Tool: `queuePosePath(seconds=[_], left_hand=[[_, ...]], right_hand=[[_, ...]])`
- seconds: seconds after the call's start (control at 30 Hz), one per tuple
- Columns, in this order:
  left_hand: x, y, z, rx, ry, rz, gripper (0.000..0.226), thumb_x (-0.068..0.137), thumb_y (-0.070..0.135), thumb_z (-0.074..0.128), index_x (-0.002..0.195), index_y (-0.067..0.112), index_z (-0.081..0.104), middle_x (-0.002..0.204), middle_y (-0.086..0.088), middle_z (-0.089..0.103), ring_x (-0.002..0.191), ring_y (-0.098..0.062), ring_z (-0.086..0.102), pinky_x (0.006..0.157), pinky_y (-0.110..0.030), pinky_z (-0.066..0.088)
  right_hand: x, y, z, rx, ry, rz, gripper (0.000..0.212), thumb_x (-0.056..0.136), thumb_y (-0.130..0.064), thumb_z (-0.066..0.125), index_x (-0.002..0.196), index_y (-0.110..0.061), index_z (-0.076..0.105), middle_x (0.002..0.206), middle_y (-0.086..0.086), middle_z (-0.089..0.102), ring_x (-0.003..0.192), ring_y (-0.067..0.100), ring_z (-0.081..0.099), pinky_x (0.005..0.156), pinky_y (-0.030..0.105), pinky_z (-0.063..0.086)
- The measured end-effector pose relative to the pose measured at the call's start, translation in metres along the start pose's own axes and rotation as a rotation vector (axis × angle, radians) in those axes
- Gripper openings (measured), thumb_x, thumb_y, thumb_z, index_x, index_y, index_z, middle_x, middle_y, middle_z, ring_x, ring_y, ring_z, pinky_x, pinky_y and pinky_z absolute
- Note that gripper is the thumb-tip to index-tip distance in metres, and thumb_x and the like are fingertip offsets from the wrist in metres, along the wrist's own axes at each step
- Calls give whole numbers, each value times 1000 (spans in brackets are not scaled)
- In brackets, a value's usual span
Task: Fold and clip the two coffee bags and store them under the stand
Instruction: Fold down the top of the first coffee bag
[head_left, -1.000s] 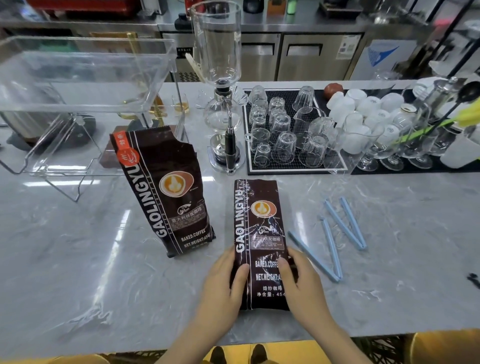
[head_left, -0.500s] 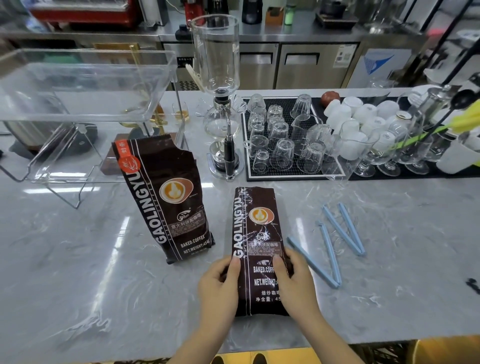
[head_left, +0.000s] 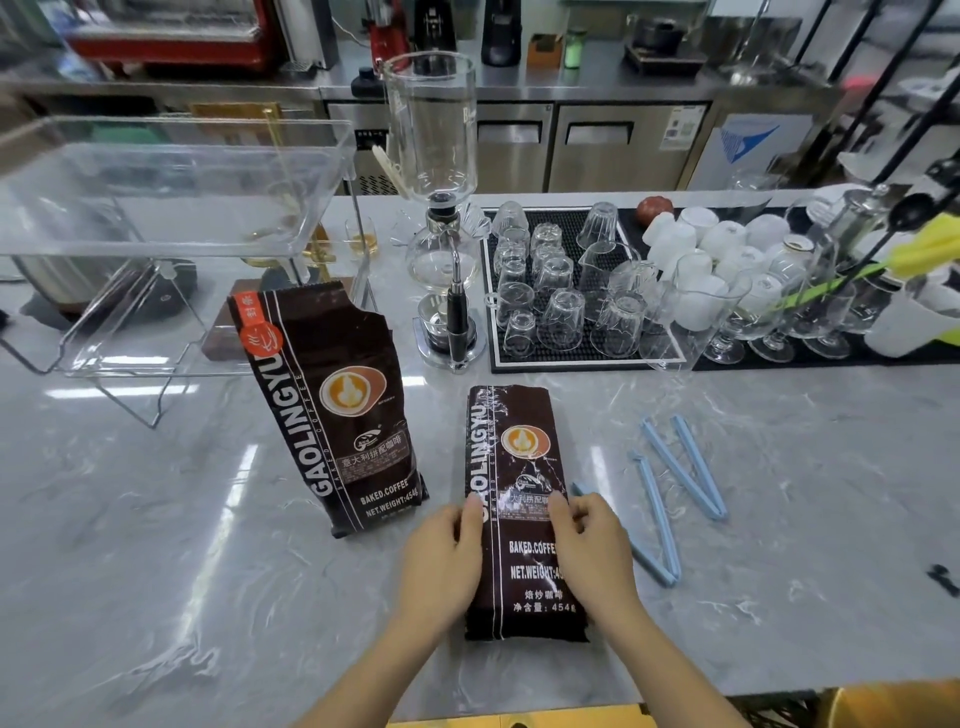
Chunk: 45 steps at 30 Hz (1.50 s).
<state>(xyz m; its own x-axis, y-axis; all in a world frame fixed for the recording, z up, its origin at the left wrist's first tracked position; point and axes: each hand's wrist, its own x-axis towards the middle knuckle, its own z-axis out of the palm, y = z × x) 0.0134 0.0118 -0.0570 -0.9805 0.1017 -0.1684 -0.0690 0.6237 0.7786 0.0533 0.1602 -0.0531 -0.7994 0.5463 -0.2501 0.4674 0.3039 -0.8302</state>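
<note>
We flatten the lying coffee bag (head_left: 519, 499) between our left hand (head_left: 441, 561) and right hand (head_left: 592, 551), both pressing its sides; next, folding its far top, then the blue clips (head_left: 670, 499) just right

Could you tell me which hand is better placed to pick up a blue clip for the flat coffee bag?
The right hand: the blue clips lie just beside it on the counter, while the left hand sits across the flat bag.
</note>
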Motion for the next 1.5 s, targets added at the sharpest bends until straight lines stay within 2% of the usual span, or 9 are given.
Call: queuePosePath(seconds=[0.13,0.37,0.5,0.63,0.8,0.93,1.17,1.27,1.5], left_hand=[[15,-2,-1,51,-112,30,56,101,48,37,58,17,57,64,2,69,61,-12,63,54,-27,41],[5,-5,-2,-193,-58,133,48,101,34,47,58,14,53,57,7,67,51,0,57,50,-21,43],[1,-4,-10,-340,-29,221,54,92,52,46,70,5,60,69,-11,69,66,-31,64,61,-47,52],[-2,10,-29,-341,16,398,49,91,47,51,61,8,50,56,-8,54,52,-9,46,50,-28,38],[-8,12,-38,-211,128,538,30,84,23,68,68,34,45,62,18,49,59,1,46,57,-10,35],[-23,2,-41,-352,57,472,22,76,5,72,85,22,62,78,6,65,70,-14,60,65,-28,50],[-33,19,-59,-301,30,623,28,69,25,83,92,20,68,101,1,62,97,-20,61,83,-25,48],[-37,18,-61,-313,-3,611,37,64,23,88,85,18,58,118,7,61,113,-16,60,93,-18,44],[-38,25,-51,-477,-233,353,78,54,29,93,115,33,46,113,14,66,105,-10,66,95,-37,52]], right_hand=[[12,-7,-4,-263,-105,-91,47,96,-51,42,66,-16,51,64,-5,61,58,9,56,49,26,39],[5,-2,-6,80,-108,-137,40,99,-35,46,77,-5,61,74,8,72,70,23,69,63,38,55],[-2,-11,-18,190,-90,-299,42,95,-35,50,66,-4,51,60,5,61,56,14,56,53,29,47],[-4,-22,-36,200,-64,-409,46,92,-17,60,53,-24,37,48,-13,44,48,0,38,47,11,29],[-11,-17,-44,203,3,-464,26,82,3,71,74,-21,67,75,-5,69,69,9,62,64,16,49],[-27,-10,-49,184,-75,-479,37,81,3,72,87,-32,66,83,-6,69,78,16,65,73,18,51],[-48,-30,-65,196,-96,-554,52,69,-23,78,102,-57,58,126,-9,58,120,8,54,98,22,43],[-51,-27,-69,295,-216,-479,52,63,-27,87,106,-35,60,121,1,63,116,18,60,97,38,49],[-47,-29,-61,205,-399,-341,71,63,-11,80,121,-33,45,103,-43,59,98,-17,59,77,0,44]])
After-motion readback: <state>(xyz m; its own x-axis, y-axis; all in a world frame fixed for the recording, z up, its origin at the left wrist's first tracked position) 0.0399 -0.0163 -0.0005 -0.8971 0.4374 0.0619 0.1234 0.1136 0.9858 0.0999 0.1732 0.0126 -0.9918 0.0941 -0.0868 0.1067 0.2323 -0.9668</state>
